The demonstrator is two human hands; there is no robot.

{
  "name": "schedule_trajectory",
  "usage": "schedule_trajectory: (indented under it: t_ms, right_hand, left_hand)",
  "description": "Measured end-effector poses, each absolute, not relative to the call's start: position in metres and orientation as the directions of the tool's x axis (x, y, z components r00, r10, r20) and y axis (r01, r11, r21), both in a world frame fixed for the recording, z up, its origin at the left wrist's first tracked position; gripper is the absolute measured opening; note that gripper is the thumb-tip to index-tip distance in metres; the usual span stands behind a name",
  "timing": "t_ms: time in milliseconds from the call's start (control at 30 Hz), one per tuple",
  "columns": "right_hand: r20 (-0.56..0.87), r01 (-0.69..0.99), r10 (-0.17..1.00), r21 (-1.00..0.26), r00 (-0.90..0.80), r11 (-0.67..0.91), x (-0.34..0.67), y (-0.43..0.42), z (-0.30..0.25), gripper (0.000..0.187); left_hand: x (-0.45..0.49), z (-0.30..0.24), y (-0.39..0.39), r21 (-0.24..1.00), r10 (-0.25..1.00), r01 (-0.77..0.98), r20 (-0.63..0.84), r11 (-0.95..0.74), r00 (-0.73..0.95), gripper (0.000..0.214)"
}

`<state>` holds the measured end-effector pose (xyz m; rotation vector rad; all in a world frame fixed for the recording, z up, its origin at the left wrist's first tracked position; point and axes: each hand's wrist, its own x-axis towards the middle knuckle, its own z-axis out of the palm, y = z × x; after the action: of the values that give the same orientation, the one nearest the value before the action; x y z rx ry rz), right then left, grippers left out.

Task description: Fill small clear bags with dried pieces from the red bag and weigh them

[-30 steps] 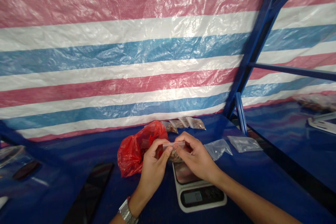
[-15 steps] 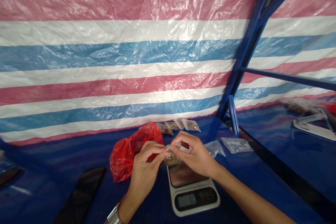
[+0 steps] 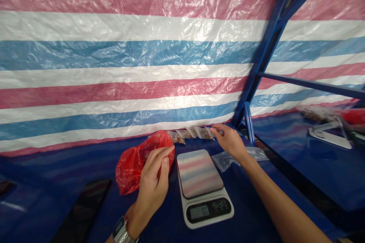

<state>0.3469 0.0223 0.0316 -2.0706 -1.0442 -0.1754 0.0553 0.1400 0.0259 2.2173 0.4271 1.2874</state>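
Observation:
My right hand point(image 3: 230, 142) reaches to the right end of a row of small clear zip bags point(image 3: 203, 133) with brown dried bits in them. Its thumb and forefinger pinch the edge of the last small bag point(image 3: 210, 132), which is partly hidden by the fingers. Nothing is in my left hand point(image 3: 154, 176); its fingers are stretched out in front of the red plastic bag point(image 3: 129, 169). Between the hands stands a white digital scale point(image 3: 185, 212) with a bare, shiny metal plate point(image 3: 199, 174) and a lit display.
Flat clear plastic bags point(image 3: 225, 159) lie right of the scale, partly under my right forearm. A dark flat object point(image 3: 82, 209) is at the left. A blue metal frame point(image 3: 256, 72) rises at the right, before a striped sheet. Another white scale point(image 3: 329, 138) stands farther right.
My right hand has carried the small filled bag from above the scale to the row's right end. My left hand has let go and drawn back left. The scale plate is now uncovered.

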Motion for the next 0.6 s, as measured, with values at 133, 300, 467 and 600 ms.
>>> schedule_trajectory:
  t_ms: [133,300,467,600]
  right_hand:
    - [0.341,0.743,0.819,-0.652,0.462,-0.148,0.355,0.006,0.047,0.04]
    - [0.079,0.772,0.97,-0.622,0.229,-0.131,0.363,-0.028,0.061,0.041]
    - [0.031,0.833,0.977,-0.53,0.21,-0.162,0.368,-0.028,0.047,0.04]
    - [0.131,0.789,0.937,-0.584,0.323,-0.191,0.369,-0.019,0.046,0.023]
  left_hand:
    - [0.054,0.027,0.141,0.55,0.495,0.032,0.724,-0.835,0.48,0.032]
    - [0.053,0.027,0.142,0.492,0.453,0.054,0.746,-0.869,0.489,0.03]
    - [0.053,0.025,0.141,0.43,0.384,0.03,0.77,-0.902,0.51,0.03]
    - [0.053,0.024,0.141,0.423,0.375,0.021,0.777,-0.906,0.506,0.03]
